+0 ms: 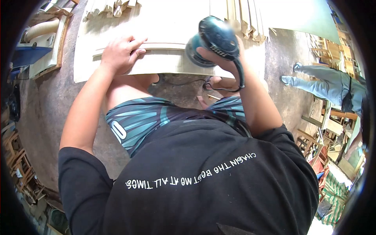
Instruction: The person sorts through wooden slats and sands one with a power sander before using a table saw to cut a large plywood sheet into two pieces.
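A teal power sander (217, 39) is in my right hand (223, 64), its round pad over the right part of a thin wooden strip (164, 46). The strip lies crosswise on the pale board of the work table (168, 66), near its front edge. My left hand (122, 55) rests on the strip's left part, with the thumb and index finger stretched to the right and apart. From the sander a black cord (241, 74) hangs down by my right wrist.
Cut wood pieces (111, 8) lie at the table's back left, and long strips (248, 19) at its back right. Another person (325, 82) stands at the right. Stacked wooden frames (23, 168) are at the lower left, and a ribbed hose (41, 30) at the upper left.
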A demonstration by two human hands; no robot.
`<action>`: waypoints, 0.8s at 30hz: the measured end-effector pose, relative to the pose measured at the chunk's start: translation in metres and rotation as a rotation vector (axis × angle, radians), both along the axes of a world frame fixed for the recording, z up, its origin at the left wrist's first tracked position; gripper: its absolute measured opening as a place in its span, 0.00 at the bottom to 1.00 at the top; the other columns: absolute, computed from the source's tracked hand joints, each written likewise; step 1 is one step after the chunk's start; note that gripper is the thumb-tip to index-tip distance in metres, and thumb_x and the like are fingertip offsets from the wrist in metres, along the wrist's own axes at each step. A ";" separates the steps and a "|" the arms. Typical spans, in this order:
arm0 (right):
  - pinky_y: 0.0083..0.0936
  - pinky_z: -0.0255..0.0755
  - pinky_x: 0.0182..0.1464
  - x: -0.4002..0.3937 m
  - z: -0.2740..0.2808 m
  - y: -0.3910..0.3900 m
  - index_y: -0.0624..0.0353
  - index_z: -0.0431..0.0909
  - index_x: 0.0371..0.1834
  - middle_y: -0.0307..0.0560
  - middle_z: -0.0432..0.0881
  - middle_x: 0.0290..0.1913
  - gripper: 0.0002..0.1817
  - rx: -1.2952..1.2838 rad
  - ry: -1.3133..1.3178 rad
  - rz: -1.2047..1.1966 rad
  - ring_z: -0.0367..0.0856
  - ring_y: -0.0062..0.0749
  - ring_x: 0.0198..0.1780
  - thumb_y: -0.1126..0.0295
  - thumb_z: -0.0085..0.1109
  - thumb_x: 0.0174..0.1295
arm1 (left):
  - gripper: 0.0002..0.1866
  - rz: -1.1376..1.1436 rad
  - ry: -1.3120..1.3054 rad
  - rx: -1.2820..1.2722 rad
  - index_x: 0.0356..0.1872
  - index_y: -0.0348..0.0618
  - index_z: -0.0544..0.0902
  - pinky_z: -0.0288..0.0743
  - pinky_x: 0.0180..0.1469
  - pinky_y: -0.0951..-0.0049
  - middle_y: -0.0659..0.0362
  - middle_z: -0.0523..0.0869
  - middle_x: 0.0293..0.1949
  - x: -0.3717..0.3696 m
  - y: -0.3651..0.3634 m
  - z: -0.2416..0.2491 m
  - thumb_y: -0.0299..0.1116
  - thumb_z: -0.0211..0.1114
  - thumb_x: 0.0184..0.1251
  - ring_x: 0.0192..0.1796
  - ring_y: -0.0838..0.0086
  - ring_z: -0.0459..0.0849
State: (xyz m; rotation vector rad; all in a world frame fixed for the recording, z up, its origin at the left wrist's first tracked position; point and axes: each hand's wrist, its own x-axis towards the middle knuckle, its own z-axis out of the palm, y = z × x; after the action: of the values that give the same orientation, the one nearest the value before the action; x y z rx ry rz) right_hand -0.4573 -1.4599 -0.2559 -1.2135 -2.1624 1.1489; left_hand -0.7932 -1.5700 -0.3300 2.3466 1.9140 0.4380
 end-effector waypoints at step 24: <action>0.35 0.80 0.60 0.058 0.007 0.000 0.56 0.83 0.60 0.49 0.89 0.52 0.37 0.132 -0.069 -0.078 0.87 0.35 0.54 0.53 0.85 0.48 | 0.20 0.002 -0.052 -0.050 0.62 0.62 0.87 0.80 0.50 0.58 0.59 0.87 0.43 0.004 0.000 0.014 0.49 0.66 0.72 0.46 0.58 0.85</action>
State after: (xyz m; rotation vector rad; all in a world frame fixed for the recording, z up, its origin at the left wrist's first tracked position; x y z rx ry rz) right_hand -0.3994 -1.4597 -0.2494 -1.2835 -2.1829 0.9297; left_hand -0.7888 -1.5695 -0.3157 2.2799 1.8820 0.4406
